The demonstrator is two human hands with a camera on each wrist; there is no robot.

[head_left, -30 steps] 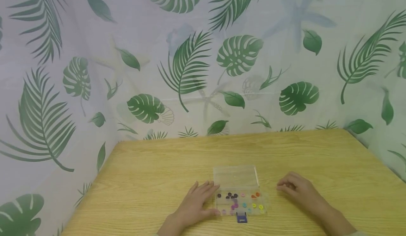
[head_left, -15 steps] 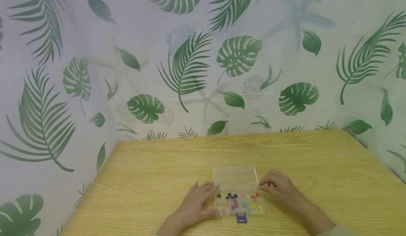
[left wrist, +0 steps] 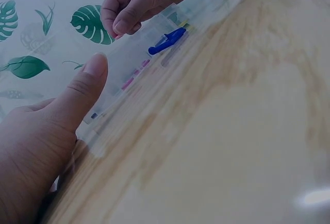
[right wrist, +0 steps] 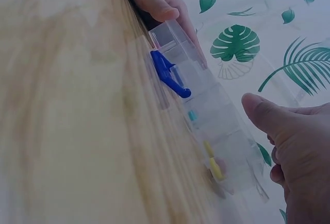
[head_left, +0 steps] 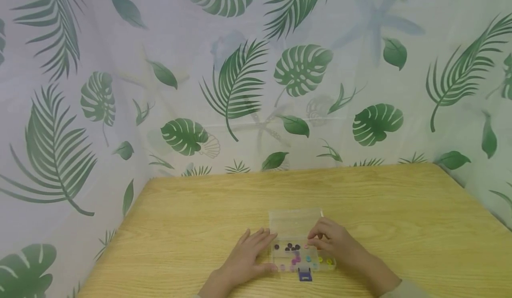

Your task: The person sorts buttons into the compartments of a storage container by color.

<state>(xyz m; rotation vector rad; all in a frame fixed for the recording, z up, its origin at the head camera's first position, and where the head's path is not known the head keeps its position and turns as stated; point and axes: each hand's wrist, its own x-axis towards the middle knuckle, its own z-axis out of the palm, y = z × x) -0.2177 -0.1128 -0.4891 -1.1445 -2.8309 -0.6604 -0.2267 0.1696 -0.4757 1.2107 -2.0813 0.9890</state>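
Observation:
A clear plastic compartment box (head_left: 284, 252) lies on the table with its lid (head_left: 294, 222) folded back. Inside sit small round beads: dark ones (head_left: 290, 245), purple ones (head_left: 296, 259), a blue one (head_left: 308, 259) and yellow ones (head_left: 329, 261). My left hand (head_left: 248, 255) rests along the box's left side, fingers extended and thumb near the front corner. My right hand (head_left: 330, 240) is over the back right compartments, hiding the orange beads. Its thumb and index finger come together; in the left wrist view a tiny pink bead (left wrist: 118, 37) shows at their tips.
A blue latch (head_left: 305, 274) hangs from the box's front edge onto the wooden table (head_left: 208, 213). Leaf-printed white cloth (head_left: 248, 84) rises behind the table and along both sides.
My right hand has moved left from beside the box to over its back right compartments, covering the orange beads. The left hand and the box have stayed put.

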